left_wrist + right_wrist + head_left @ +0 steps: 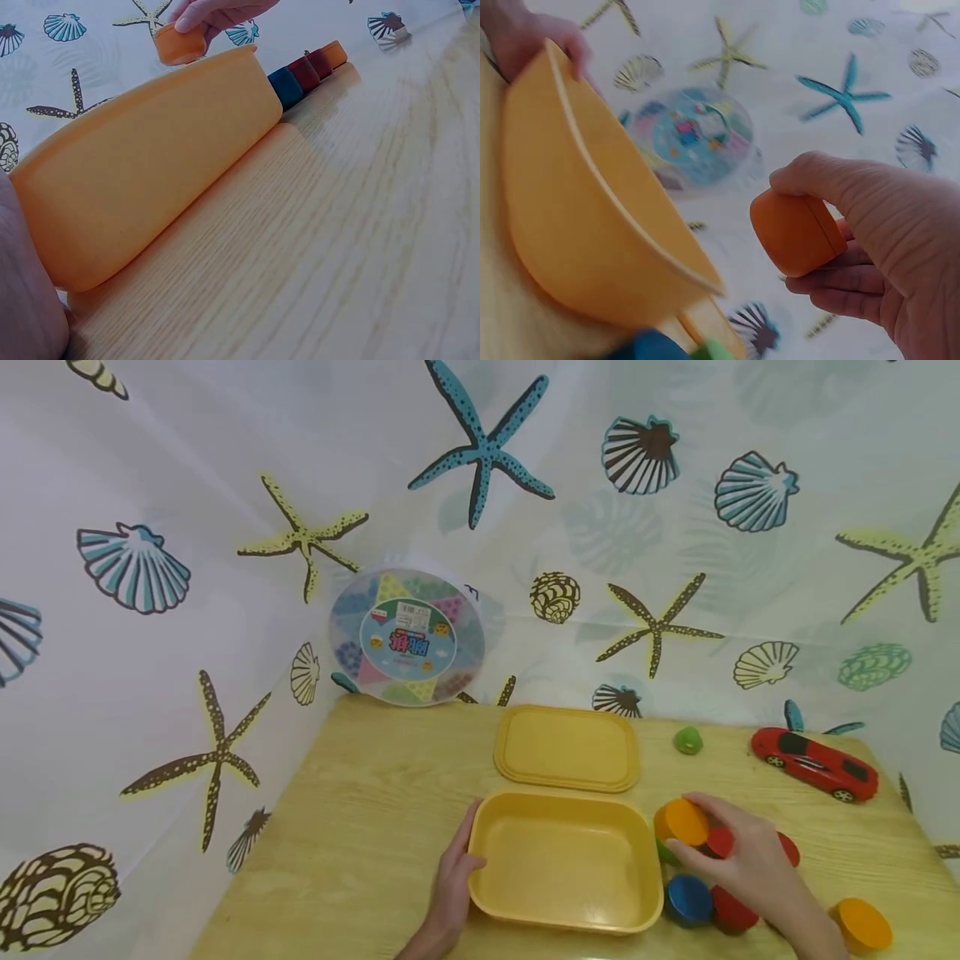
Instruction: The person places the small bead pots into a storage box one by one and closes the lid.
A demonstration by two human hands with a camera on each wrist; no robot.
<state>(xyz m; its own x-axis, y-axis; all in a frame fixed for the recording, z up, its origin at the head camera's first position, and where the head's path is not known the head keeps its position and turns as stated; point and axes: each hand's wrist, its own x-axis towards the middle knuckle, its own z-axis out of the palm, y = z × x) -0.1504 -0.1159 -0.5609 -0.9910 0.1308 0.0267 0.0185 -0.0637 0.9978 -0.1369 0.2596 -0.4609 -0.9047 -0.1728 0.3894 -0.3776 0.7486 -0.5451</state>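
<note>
A yellow rectangular container (562, 868), open at the top, sits on the table. My left hand (452, 877) grips its left side, with the thumb over the rim. My right hand (750, 860) pinches a small orange cup (686, 822) between thumb and fingers, just beyond the container's right rim. In the right wrist view the orange cup (791, 232) is held off the table. Below that hand stand a blue cup (688, 900), red cups (733, 910) and a green piece (666, 852), partly hidden. Another orange cup (862, 927) stands near the right forearm.
A yellow lid (567, 747) lies flat behind the container. A small green object (688, 741) and a red toy car (815, 764) are at the back right. A round game box (407, 637) leans on the patterned cloth (525, 560) behind the table.
</note>
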